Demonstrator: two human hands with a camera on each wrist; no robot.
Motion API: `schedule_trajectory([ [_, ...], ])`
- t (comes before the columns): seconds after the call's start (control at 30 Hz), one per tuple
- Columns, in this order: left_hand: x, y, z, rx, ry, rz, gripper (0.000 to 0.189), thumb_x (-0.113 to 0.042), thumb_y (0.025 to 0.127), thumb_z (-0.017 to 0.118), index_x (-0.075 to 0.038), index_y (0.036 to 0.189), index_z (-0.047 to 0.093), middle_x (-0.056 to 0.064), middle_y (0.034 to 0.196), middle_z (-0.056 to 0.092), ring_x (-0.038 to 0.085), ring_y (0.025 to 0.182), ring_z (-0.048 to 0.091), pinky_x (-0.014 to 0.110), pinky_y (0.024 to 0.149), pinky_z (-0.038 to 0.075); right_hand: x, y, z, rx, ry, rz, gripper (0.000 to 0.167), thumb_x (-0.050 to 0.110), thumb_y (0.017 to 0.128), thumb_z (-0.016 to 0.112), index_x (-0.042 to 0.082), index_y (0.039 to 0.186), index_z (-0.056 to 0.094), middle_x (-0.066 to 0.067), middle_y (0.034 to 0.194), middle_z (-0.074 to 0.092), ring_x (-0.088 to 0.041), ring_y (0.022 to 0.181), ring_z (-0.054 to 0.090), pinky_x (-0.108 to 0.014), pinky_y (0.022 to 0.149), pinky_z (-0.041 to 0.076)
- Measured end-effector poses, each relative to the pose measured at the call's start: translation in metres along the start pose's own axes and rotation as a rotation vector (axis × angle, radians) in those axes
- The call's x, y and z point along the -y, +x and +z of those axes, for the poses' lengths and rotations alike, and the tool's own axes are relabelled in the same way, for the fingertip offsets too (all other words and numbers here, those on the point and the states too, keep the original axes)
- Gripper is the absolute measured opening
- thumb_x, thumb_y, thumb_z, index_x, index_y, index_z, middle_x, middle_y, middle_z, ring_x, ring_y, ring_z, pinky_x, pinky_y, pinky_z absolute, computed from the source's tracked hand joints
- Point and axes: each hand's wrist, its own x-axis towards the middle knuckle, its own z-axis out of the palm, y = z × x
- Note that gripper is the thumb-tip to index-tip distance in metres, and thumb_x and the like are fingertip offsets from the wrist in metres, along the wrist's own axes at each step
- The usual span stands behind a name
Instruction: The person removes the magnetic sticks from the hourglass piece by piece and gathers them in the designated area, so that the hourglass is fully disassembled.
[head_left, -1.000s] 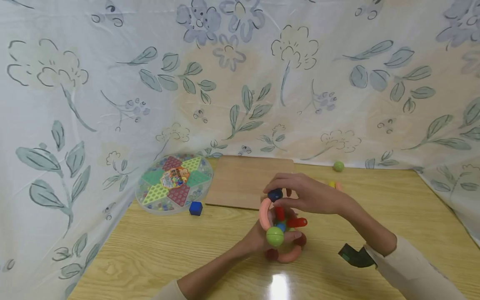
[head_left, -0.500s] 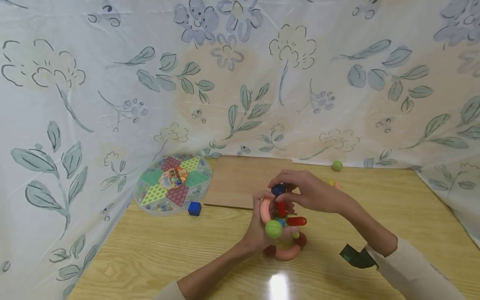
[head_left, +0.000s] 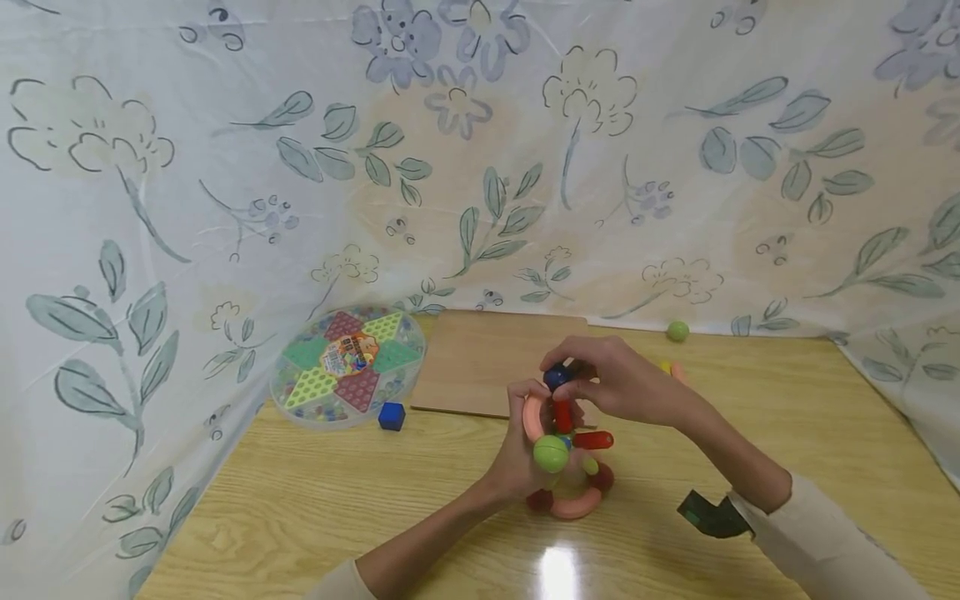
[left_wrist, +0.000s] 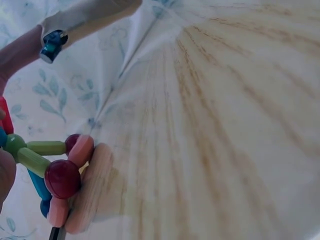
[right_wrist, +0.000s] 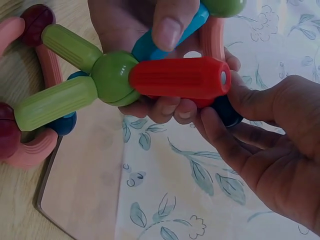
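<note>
My left hand [head_left: 519, 462] grips a magnetic rod-and-ball structure, its thumb over a blue rod [right_wrist: 192, 32] and fingers behind the pink curved rod [head_left: 533, 418]. At the top, my right hand [head_left: 626, 382] pinches a dark blue ball [head_left: 557, 377] between thumb and fingers. The ball sits at the ends of the pink curve and an upright red rod [head_left: 562, 416]. A second red rod [head_left: 594, 440] juts out sideways from the central green ball [right_wrist: 115, 77]. Another green ball [head_left: 551, 453] faces the head camera. Below, dark red balls [head_left: 602, 477] and pink curves [head_left: 577, 505] form the base.
A wooden board [head_left: 480, 358] lies behind the hands. Left of it are a round Chinese checkers set [head_left: 307, 354] and a blue cube [head_left: 392, 416]. At the back right lie a loose green ball [head_left: 678, 332] and yellow and pink pieces [head_left: 678, 372], near the floral cloth [head_left: 465, 167].
My left hand has shifted its fingers up behind the pink curve. The dark blue ball has moved slightly up and right, over the red rod, which now stands upright. My right hand still pinches the ball.
</note>
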Motion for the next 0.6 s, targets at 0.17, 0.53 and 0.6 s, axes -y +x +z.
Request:
schedule_trajectory([
  [0.17, 0.0004, -0.0003, -0.0001, -0.005, -0.012, -0.023, 0.072, 0.008, 0.084, 0.071, 0.003, 0.126, 0.013, 0.042, 0.118, 0.044, 0.012, 0.113, 0.055, 0.026, 0.106, 0.052, -0.002, 0.0001, 0.0013, -0.013, 0.011, 0.027, 0.033, -0.003, 0.087, 0.079, 0.001, 0.118, 0.068, -0.011, 0.11, 0.075, -0.021, 0.095, 0.079, -0.029, 0.083, 0.064],
  [0.53, -0.0012, -0.0005, 0.0026, -0.048, -0.006, -0.068, 0.071, 0.008, 0.078, 0.068, 0.004, 0.119, 0.011, 0.042, 0.116, 0.043, 0.002, 0.111, 0.055, 0.025, 0.106, 0.052, -0.0003, 0.0042, -0.0015, -0.048, 0.005, 0.116, 0.029, -0.001, 0.091, 0.076, 0.001, 0.12, 0.069, -0.01, 0.109, 0.075, -0.02, 0.093, 0.078, -0.029, 0.082, 0.064],
  [0.6, -0.0017, -0.0008, 0.0029, -0.047, -0.018, -0.067, 0.071, 0.009, 0.078, 0.067, 0.005, 0.119, 0.01, 0.043, 0.116, 0.042, 0.002, 0.112, 0.055, 0.026, 0.107, 0.052, -0.0023, 0.004, -0.0007, -0.052, 0.004, 0.12, 0.031, -0.001, 0.091, 0.076, 0.002, 0.121, 0.069, -0.01, 0.108, 0.075, -0.019, 0.093, 0.078, -0.029, 0.083, 0.064],
])
